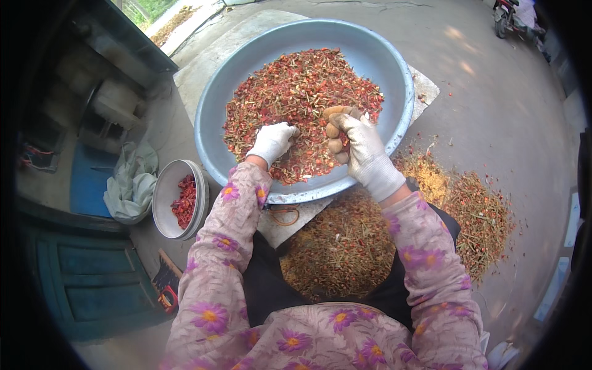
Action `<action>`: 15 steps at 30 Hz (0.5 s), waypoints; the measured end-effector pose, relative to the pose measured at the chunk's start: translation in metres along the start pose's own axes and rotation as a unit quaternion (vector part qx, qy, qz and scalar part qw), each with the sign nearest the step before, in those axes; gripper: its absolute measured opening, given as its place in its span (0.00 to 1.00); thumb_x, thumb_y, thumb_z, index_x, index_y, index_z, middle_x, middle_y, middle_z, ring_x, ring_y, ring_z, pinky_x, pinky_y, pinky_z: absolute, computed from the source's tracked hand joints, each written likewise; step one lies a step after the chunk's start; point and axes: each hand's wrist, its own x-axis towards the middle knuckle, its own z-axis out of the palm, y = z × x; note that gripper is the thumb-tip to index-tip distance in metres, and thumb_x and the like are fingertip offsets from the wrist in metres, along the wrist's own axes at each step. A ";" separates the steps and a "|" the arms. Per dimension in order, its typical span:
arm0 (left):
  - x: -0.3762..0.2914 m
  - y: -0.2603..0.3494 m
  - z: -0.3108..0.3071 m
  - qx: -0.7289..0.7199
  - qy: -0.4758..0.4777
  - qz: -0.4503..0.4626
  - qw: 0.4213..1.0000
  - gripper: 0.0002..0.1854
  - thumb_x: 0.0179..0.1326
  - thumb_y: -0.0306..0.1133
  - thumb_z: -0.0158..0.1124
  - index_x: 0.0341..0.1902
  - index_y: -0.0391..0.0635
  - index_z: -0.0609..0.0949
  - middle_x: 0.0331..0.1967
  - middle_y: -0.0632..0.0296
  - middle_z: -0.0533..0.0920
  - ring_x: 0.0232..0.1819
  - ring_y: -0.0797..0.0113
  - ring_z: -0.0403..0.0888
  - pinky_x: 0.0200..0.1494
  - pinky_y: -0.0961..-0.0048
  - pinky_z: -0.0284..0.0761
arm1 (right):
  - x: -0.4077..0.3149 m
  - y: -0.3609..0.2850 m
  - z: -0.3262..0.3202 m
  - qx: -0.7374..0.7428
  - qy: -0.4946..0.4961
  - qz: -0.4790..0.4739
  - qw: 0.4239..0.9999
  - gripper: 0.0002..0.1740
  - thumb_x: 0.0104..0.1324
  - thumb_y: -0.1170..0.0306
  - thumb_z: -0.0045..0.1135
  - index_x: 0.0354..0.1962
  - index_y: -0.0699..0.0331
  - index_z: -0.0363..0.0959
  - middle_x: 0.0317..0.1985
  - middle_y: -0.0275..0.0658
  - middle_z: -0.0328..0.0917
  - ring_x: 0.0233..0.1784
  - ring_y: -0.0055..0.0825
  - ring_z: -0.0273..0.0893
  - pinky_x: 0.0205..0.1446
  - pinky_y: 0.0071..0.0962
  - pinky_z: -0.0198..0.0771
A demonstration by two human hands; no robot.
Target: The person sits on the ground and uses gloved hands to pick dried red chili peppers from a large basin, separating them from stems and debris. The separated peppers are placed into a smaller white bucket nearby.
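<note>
A wide blue-grey basin sits before me, holding a heap of broken dried red chillies mixed with stems and seeds. Both my hands wear white knit gloves with tan palms. My left hand rests low on the near left part of the heap, its fingers curled down; whether anything is pinched in them is hidden. Over the near right of the basin, my right hand is turned with its palm inward. Its fingers curl around some red chilli pieces.
Left of the basin stands a white bucket with red chilli pieces, beside a pale green plastic sack. A stem-and-seed pile lies between my legs, another pile to the right. A motorbike stands far right.
</note>
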 end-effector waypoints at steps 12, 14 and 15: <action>-0.018 -0.002 -0.043 -0.604 -0.025 -0.149 0.783 0.07 0.73 0.30 0.59 0.48 0.40 0.79 0.37 0.63 0.84 0.30 0.75 0.80 0.36 0.75 0.81 | -0.001 0.000 0.005 -0.129 0.001 -0.026 0.991 0.08 0.72 0.69 0.55 0.46 0.60 0.74 0.26 0.26 0.72 0.16 0.10 0.63 0.15 0.14 0.55; -0.029 0.006 -0.060 -0.673 0.007 -0.147 0.725 0.10 0.72 0.28 0.59 0.53 0.39 0.77 0.37 0.62 0.84 0.30 0.76 0.81 0.34 0.77 0.80 | -0.001 0.003 0.006 -0.153 -0.005 -0.046 0.987 0.06 0.71 0.70 0.55 0.44 0.60 0.75 0.26 0.27 0.73 0.19 0.11 0.65 0.18 0.16 0.60; -0.034 0.011 -0.067 -0.682 0.010 -0.141 0.718 0.10 0.72 0.30 0.60 0.53 0.39 0.77 0.37 0.62 0.84 0.30 0.76 0.81 0.36 0.77 0.80 | -0.001 0.005 0.006 -0.177 -0.001 -0.055 0.983 0.07 0.70 0.70 0.56 0.44 0.61 0.76 0.27 0.27 0.74 0.20 0.12 0.66 0.19 0.16 0.61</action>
